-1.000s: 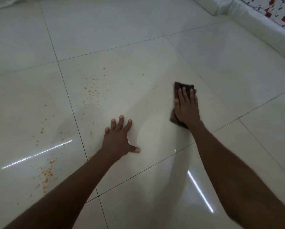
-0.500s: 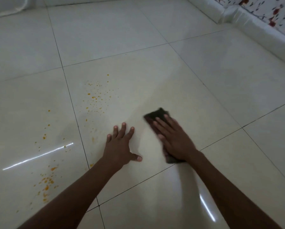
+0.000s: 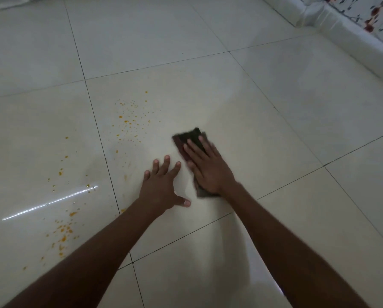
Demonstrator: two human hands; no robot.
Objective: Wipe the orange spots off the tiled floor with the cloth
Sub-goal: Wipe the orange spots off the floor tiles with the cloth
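Left hand (image 3: 161, 185) flat on tiled floor (image 3: 275, 121), fingers spread, thumb out, holding nothing. Right hand (image 3: 209, 168) just beside it at 2 o'clock, fingers straight, pressing dark cloth (image 3: 189, 135) flat. Orange spots (image 3: 130, 123) at 10 o'clock of cloth, apart; more (image 3: 62, 230) at 8 o'clock.

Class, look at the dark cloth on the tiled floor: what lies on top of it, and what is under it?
The right hand presses flat on the dark cloth. Under it lies the tiled floor; whether any spots sit beneath is hidden.
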